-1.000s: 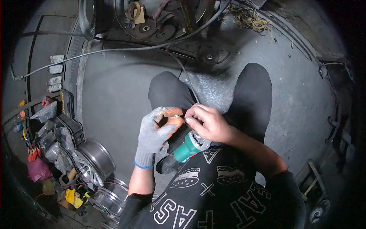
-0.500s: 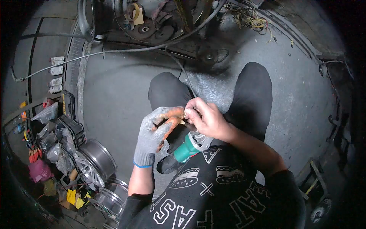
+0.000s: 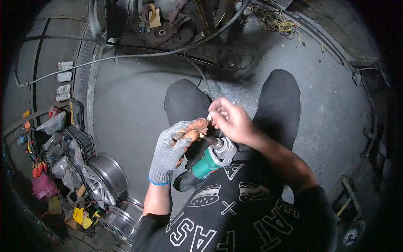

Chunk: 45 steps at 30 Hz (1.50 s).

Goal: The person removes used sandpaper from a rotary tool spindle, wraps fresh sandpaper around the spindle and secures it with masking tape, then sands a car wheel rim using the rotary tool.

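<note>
My left hand (image 3: 176, 140), in a grey work glove with worn orange fingers, is closed, thumb and fingers pinched at the dark tapered tip (image 3: 210, 140) of a power tool. A small yellowish bit shows at its fingertips; what it grips is mostly hidden. My bare right hand (image 3: 234, 122) is closed just beyond, pinching a small pale piece (image 3: 210, 117) too small to name. The green power tool (image 3: 205, 165), with a silver metal head (image 3: 225, 151), rests against my lap, its tip pointing up and left towards the glove.
A grey cable (image 3: 197, 66) runs down between my knees. Grinding discs (image 3: 163, 34) and a tape roll lie on a stand ahead. Alloy wheels (image 3: 108, 174), plastic bags and a black crate (image 3: 79, 143) are on the left. Tangled wires (image 3: 283, 27) lie at the far right.
My right hand has moved slightly up and away from the tool's tip, uncovering the silver head. The left hand stays almost in place.
</note>
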Each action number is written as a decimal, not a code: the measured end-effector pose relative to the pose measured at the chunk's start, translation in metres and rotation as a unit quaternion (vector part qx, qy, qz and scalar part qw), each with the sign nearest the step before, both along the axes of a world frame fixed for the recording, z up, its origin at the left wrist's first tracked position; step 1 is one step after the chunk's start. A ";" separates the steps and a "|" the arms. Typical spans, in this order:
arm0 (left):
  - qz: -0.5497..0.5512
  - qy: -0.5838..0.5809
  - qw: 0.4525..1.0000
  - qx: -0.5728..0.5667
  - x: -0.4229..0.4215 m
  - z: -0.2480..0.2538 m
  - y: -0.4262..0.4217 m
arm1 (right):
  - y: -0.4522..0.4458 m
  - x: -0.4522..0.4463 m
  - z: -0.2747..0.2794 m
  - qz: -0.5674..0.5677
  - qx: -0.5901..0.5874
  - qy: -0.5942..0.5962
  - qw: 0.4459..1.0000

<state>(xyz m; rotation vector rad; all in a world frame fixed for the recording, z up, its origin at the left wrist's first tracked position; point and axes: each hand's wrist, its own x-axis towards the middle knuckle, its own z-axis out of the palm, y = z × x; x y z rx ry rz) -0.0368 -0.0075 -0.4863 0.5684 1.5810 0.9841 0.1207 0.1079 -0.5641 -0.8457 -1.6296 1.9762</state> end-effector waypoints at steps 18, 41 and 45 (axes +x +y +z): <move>0.017 0.081 0.996 0.034 -0.002 -0.011 -0.001 | -0.020 0.017 0.022 0.087 0.204 0.027 0.975; -0.007 0.159 0.987 0.036 0.002 -0.007 0.009 | -0.020 0.019 0.016 0.038 0.068 -0.002 0.997; 0.006 0.183 0.983 0.011 -0.001 -0.012 0.008 | -0.020 0.017 0.015 0.026 0.171 0.012 0.985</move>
